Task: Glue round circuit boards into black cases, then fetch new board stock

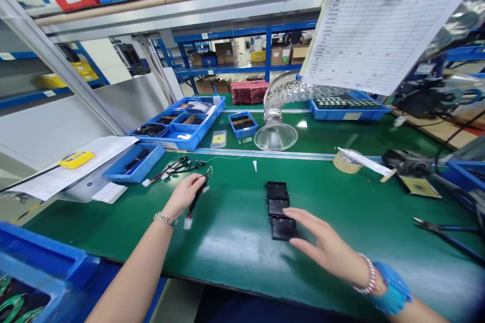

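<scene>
Wire harness is in the left hand, thumb and fingers pinching it near its upper end. White connector hangs at the lower end, just below the fingers. From where I stand, can't tell if the connector touches the green mat.

Three black cases sit in a column on the mat, just off the right hand's fingertips. Right hand is spread, thumb well apart from the fingers, gripping nothing. Index fingertip overlaps the edge of the middle case; contact or hover, can't tell.

More harnesses lie loose just beyond the left hand. Past those, further left, a blue tray with dark parts in it. Small white nozzle lies beyond the cases, between the two hands.

Beyond the right hand: tape roll with a white strip across it. Pliers lie to the right of the right hand, well apart, jaws toward it. Clear extraction hood sits ahead, past the nozzle.
</scene>
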A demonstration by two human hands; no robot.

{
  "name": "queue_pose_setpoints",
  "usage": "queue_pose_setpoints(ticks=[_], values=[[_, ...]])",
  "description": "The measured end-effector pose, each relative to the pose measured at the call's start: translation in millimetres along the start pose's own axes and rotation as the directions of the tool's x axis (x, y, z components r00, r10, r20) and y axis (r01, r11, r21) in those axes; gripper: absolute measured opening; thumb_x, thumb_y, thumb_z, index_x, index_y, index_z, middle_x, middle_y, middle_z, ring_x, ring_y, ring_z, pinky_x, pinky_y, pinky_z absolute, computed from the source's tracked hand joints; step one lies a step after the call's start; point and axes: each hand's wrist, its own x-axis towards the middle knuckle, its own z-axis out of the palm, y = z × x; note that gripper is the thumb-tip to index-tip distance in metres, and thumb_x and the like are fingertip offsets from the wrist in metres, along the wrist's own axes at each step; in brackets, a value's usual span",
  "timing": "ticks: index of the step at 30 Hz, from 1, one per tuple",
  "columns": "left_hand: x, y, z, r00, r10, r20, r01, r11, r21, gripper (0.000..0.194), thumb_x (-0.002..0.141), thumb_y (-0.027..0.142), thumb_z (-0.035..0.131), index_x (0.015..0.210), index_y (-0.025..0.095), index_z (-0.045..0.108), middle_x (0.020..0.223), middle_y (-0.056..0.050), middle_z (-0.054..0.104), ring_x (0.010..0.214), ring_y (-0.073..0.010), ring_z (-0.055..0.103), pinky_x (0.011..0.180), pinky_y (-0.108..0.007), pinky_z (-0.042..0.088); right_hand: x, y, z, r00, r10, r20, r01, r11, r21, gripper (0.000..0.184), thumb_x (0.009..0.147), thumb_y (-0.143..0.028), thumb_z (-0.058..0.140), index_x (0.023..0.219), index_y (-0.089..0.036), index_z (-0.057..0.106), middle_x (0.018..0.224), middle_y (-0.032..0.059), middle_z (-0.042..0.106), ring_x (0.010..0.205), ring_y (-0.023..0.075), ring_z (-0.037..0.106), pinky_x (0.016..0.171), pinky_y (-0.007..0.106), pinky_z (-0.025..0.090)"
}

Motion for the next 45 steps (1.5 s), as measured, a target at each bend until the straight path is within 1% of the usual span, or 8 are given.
queue_pose_setpoints(ticks=[8,16,21,24,32,38,42,45], values=[[-94,100,47.9,0.97,0.232,-0.078,-0.244,0.889,-0.388,0.021,0.081,0.037,0.052,0.084,0.017,0.055,0.069,0.0,0.056,0.058,-0.0104,0.053,0.053,-0.021,0.045,29,-60,27,0.997,0.062,0.044,-0.076,0.806,0.587,0.034,0.087,-0.032,0.046,0.117,-0.018,0.052,0.105,0.0064,0.063,0.091,0.0149,0.06,0.08,0.029,0.05],[-134,111,51.4,0.762,0.636,-0.125,-0.645,0.728,-0.232,0.031,0.081,0.012,0.051,0.111,0.02,0.056,0.105,-0.007,0.061,0.095,-0.0149,0.058,0.078,-0.023,0.05,30,-58,33,0.962,0.257,-0.087,-0.13,0.718,0.684,0.021,0.082,-0.034,0.053,0.073,-0.015,0.055,0.069,-0.0006,0.058,0.065,0.0116,0.057,0.063,0.025,0.049],[-118,106,40.7,0.928,0.31,-0.207,-0.373,0.772,-0.515,0.017,0.079,0.02,0.057,0.095,0.02,0.062,0.092,-0.004,0.065,0.082,-0.0148,0.062,0.075,-0.026,0.051,30,-55,36,0.961,0.274,0.037,-0.195,0.58,0.791,0.026,0.08,-0.04,0.053,0.075,-0.015,0.055,0.069,0.0001,0.058,0.06,0.0117,0.058,0.057,0.025,0.049],[-109,108,52.6,0.939,0.308,0.152,-0.115,0.7,-0.704,0.024,0.08,0.028,0.057,0.102,0.018,0.061,0.098,-0.006,0.064,0.088,-0.0166,0.059,0.079,-0.028,0.049,30,-55,38,0.964,0.266,0.019,-0.188,0.629,0.754,0.025,0.08,-0.04,0.053,0.073,-0.015,0.055,0.067,-0.0005,0.057,0.061,0.0109,0.056,0.057,0.024,0.047],[-109,102,63.0,0.888,0.282,0.363,0.14,0.586,-0.798,0.019,0.086,0.032,0.046,0.093,0.017,0.056,0.074,0.0,0.055,0.062,-0.0091,0.048,0.06,-0.022,0.04,12,-49,8,0.97,0.229,0.081,-0.238,0.83,0.505,0.028,0.088,-0.032,0.041,0.068,-0.016,0.053,0.062,-0.0005,0.058,0.056,0.0088,0.052,0.057,0.021,0.041],[-99,112,47.4,0.798,0.459,0.39,-0.205,0.816,-0.541,0.019,0.084,0.031,0.048,0.079,0.016,0.06,0.072,-0.001,0.054,0.067,-0.0106,0.046,0.062,-0.022,0.036,-2,-38,-17,0.995,0.093,-0.021,-0.089,0.988,0.127,0.023,0.089,-0.026,0.04,0.077,-0.017,0.057,0.074,0.0013,0.059,0.068,0.0106,0.051,0.066,0.023,0.038],[-96,122,47.2,0.821,0.355,0.448,-0.035,0.813,-0.581,0.023,0.086,0.037,0.042,0.087,0.018,0.055,0.056,0.005,0.042,0.047,-0.0075,0.034,0.045,-0.02,0.029,-3,-35,-22,0.987,0.163,0.006,-0.158,0.952,0.261,0.032,0.092,-0.029,0.034,0.077,-0.017,0.059,0.074,0.0006,0.062,0.067,0.0099,0.055,0.066,0.023,0.041],[-92,118,46.9,0.82,0.462,0.338,-0.309,0.854,-0.419,0.021,0.086,0.033,0.044,0.086,0.019,0.06,0.066,0.001,0.052,0.058,-0.0099,0.046,0.055,-0.021,0.037,-8,-19,-23,0.991,0.099,-0.092,-0.102,0.994,-0.031,0.031,0.092,-0.03,0.032,0.087,-0.017,0.06,0.074,0.0031,0.061,0.066,0.0117,0.054,0.062,0.024,0.04]])
